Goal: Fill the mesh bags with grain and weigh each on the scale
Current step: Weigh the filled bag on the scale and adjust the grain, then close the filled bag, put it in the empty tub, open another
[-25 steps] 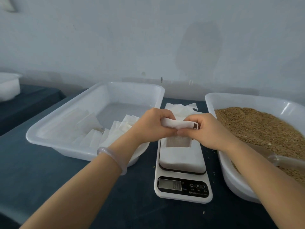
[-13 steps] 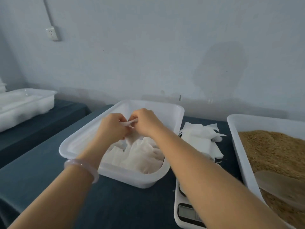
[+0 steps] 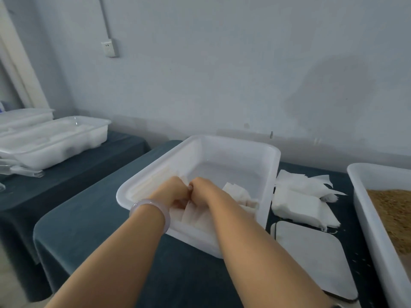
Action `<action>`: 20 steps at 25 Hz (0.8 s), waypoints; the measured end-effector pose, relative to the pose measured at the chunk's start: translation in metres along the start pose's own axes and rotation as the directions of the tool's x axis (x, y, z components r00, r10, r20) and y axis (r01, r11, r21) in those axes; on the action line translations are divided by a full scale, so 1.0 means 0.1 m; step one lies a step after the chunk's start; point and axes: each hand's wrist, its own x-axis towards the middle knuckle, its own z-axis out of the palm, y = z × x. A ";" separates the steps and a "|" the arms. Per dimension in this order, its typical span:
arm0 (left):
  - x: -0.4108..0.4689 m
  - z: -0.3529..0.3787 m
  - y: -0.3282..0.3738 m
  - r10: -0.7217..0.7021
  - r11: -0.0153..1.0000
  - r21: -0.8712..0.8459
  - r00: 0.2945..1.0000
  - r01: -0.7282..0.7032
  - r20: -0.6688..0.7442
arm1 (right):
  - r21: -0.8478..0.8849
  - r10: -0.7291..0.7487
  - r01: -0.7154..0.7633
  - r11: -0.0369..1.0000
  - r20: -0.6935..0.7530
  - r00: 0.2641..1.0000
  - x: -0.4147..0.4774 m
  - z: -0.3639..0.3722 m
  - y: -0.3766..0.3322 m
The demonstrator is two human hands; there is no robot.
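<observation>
Both my hands are down inside a white plastic tub (image 3: 270, 165) at the middle of the table. My left hand (image 3: 172, 190) and my right hand (image 3: 202, 188) meet knuckle to knuckle, fingers curled around a white mesh bag (image 3: 189, 213) among several filled white bags (image 3: 239, 193) in the tub. The scale (image 3: 311, 254) lies to the right, its platform bare and its display hidden by my right forearm. A loose pile of flat empty mesh bags (image 3: 302, 201) sits behind the scale. A second white tub (image 3: 373, 221) at the far right holds brown grain (image 3: 393, 210).
The table wears a dark teal cloth (image 3: 89, 221). Another covered table at the left carries white trays (image 3: 53, 138). A pale wall with a socket (image 3: 109, 48) runs close behind.
My hands carried the bag from above the scale leftward into the middle tub and have sunk lower among the bags there. The view has swung left, and the scale platform is bare.
</observation>
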 end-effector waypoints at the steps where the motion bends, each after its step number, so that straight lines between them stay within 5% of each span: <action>1: 0.00 0.02 0.00 -0.011 1.000 0.015 1.000 0.011 -0.012 | -0.011 0.000 0.000 1.000 0.026 1.000 0.01 0.02 0.00; 10: -0.14 -0.04 0.03 0.003 0.991 0.131 0.997 0.008 -0.082 | 0.012 -0.023 0.022 1.000 0.026 0.999 -0.03 0.05 0.02; 13: -0.14 -0.20 0.04 0.046 0.991 0.128 0.992 -0.031 -0.117 | 0.052 -0.031 0.036 0.998 -0.094 0.995 -0.12 -0.12 0.03; 17: -0.31 -0.37 0.38 0.293 0.952 0.182 0.902 -0.246 -0.317 | 0.164 -0.052 0.116 0.980 -0.351 0.935 -0.43 -0.61 0.20; 20: -0.56 -0.10 0.88 0.519 0.855 0.180 0.803 -0.487 -0.292 | 0.192 -0.045 0.148 0.970 -0.456 0.889 -0.82 -0.93 0.49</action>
